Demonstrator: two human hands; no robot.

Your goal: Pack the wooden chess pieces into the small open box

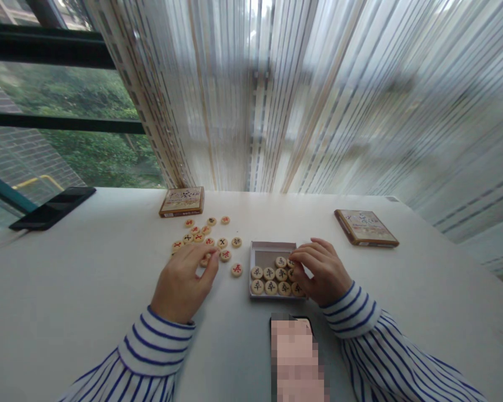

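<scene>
My left hand (183, 285) rests on the white table (67, 279), fingers curled over a round wooden chess piece (205, 260) at the near edge of a loose cluster of pieces (209, 237). My right hand (322, 271) pinches a piece at the right side of a shallow open box (272, 251). Several pieces (270, 281) lie in rows in the near half of that box. Both sleeves are white with blue stripes.
A brown box (182, 201) sits at the back beside the cluster, a similar flat box (365, 227) at the right. A black phone (52, 208) lies far left. A blurred-out phone (295, 357) lies near me. A striped curtain hangs behind the table.
</scene>
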